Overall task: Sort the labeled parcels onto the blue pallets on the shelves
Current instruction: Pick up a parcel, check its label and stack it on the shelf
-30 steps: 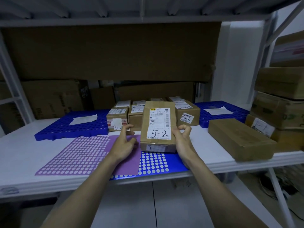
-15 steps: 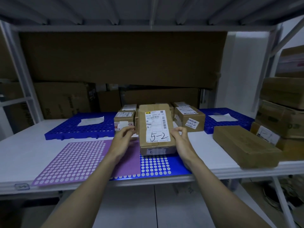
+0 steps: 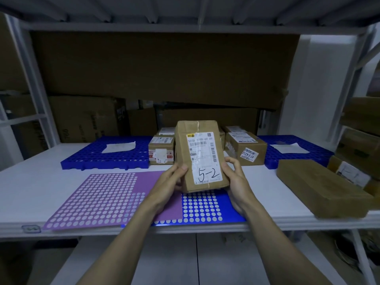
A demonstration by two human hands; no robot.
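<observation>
The parcel [image 3: 202,156], a brown cardboard box with a white shipping label marked "5-2" by hand, is held up in both my hands above the front of the white shelf [image 3: 30,182]; its label faces me and its top leans away toward the back. My left hand [image 3: 171,182] grips its lower left edge, thumb on the front face by the label; my right hand [image 3: 236,179] grips the lower right edge, fingers curled round the side. Below the parcel, on the shelf, lies a blue dotted sheet [image 3: 202,208], partly covered on its left by a purple dotted sheet [image 3: 98,198]; my left wrist passes over the purple one. Behind the parcel, between two pallets, stand several other labelled boxes: a small box [image 3: 161,150] just to the left, with stickers on its front, and a larger box [image 3: 245,148] to the right with a tilted label on its side; more boxes sit behind them, mostly hidden. The left blue pallet [image 3: 92,159] lies on the shelf with a white slip of paper [image 3: 119,146] on top; the right blue pallet [image 3: 308,154] carries a white slip [image 3: 286,148] as well. A long brown carton [image 3: 320,186] lies at the shelf's right front, near the right pallet's corner; stacked cartons [image 3: 362,140] stand at the far right. Large flat cardboard [image 3: 164,66] lines the back of the shelf bay.
</observation>
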